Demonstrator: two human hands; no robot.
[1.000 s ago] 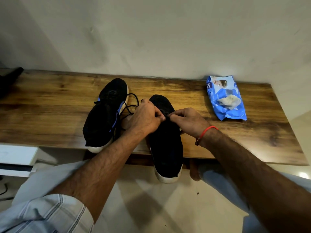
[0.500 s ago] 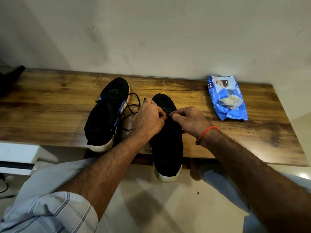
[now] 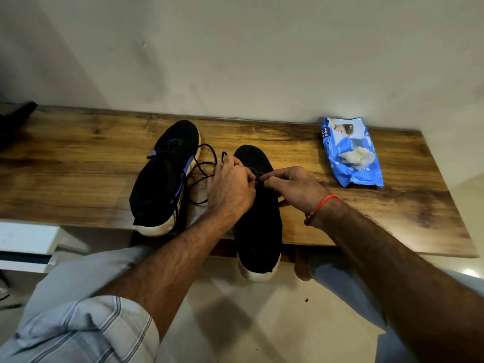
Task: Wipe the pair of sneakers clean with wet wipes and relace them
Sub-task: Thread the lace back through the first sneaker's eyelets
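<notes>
Two black sneakers with white soles lie on the wooden table [image 3: 78, 179]. The left sneaker [image 3: 162, 184] has blue accents and rests wholly on the table. The right sneaker [image 3: 258, 226] has its heel hanging over the front edge. My left hand [image 3: 230, 187] and my right hand [image 3: 293, 187] meet over the right sneaker's lacing area, each pinching the black lace [image 3: 203, 171]. Loose loops of that lace lie between the two shoes. The eyelets under my fingers are hidden.
A blue pack of wet wipes [image 3: 351, 153] lies at the back right of the table, near the wall. A dark object [image 3: 15, 119] pokes in at the far left edge. A white unit [image 3: 26, 237] stands lower left. My knees are under the table's front edge.
Both hands stay pinched together over the right sneaker with only small finger shifts. The lace loops beside the left shoe have shifted slightly.
</notes>
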